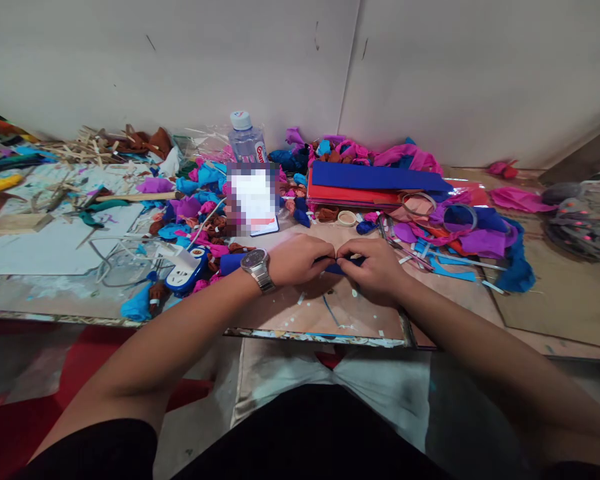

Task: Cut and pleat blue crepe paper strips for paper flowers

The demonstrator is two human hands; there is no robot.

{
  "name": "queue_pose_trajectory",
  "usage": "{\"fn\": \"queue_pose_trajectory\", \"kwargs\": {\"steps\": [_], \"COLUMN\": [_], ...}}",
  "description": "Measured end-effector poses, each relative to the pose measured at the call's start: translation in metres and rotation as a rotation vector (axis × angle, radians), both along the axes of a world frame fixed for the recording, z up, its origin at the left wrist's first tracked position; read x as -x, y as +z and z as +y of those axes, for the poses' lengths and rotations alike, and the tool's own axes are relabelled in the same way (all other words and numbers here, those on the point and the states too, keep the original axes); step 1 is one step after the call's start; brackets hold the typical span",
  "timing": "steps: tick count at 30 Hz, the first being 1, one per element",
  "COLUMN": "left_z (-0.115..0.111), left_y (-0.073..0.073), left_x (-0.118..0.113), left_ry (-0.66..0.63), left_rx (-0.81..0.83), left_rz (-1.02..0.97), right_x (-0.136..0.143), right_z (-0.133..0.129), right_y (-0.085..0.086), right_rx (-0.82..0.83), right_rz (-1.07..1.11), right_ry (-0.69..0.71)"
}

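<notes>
My left hand (pixel 300 259), with a watch (pixel 255 264) on its wrist, and my right hand (pixel 375 268) meet just above the table's front part. Both are closed in a pinch, fingertips almost touching. Between them shows a dark blue strip (pixel 336 269), paper or thin cloth, mostly hidden by the fingers. Another flat blue piece (pixel 230 263) lies partly behind the left wrist. Beyond the hands are a lit phone (pixel 255 200), a roll of tape (pixel 347 218) and a small dark blue bundle (pixel 366 227).
A blue power strip (pixel 185 272) with a white plug and cable lies left. Behind stand a bottle (pixel 247 139) and a stack of blue sheets (pixel 377 177) on red ones. Colourful scraps (pixel 480 233) spread right; pliers (pixel 97 212) and wood pieces lie far left.
</notes>
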State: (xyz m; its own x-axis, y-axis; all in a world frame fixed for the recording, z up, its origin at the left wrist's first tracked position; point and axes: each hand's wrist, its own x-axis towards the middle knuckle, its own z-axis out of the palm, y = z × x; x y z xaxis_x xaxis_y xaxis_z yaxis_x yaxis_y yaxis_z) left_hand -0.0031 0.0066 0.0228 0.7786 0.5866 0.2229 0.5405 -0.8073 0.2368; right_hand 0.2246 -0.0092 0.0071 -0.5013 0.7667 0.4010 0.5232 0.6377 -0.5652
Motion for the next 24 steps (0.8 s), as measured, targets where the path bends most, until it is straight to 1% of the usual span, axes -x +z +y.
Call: {"fn": "queue_pose_trajectory", "kwargs": {"steps": [3,5,9,12,17,21,24], "left_z": [-0.001,-0.0002,0.003,0.0035,-0.0008,-0.0044,-0.0055], "left_y": [0.0006,0.001,0.0022,0.0031,0.0032,0.0027,0.0011], "left_x": [0.0,0.001,0.0037,0.0044,0.0019,-0.0021,-0.0043], "left_ry": [-0.012,0.004,0.029,0.046,0.011,0.002,-0.005], "left_rx": [0.012,0.04,0.114,0.138,0.125,0.084,0.057], "left_rz": [-0.016,-0.044,-0.092,-0.113,-0.099,-0.066,-0.051], "right_x": [-0.0002,-0.0007,-0.0009,0.0001,0.0024,0.0038,0.0044], "right_z": [0.0001,0.0003,0.0007,0.0004,-0.0003,-0.0002,-0.0002], "right_y": [-0.0008,-0.0015,-0.0023,-0.0009,0.0015,-0.0013,-0.0031], "right_rx": [0.041,0.047,0.023,0.009,0.058,0.135,0.158], "right_rz": [0.009,0.018,0.032,0.026,0.011,0.022,0.026], "right_ry": [-0.002,-0.014,-0.028,-0.029,-0.011,-0.008,-0.025]}}
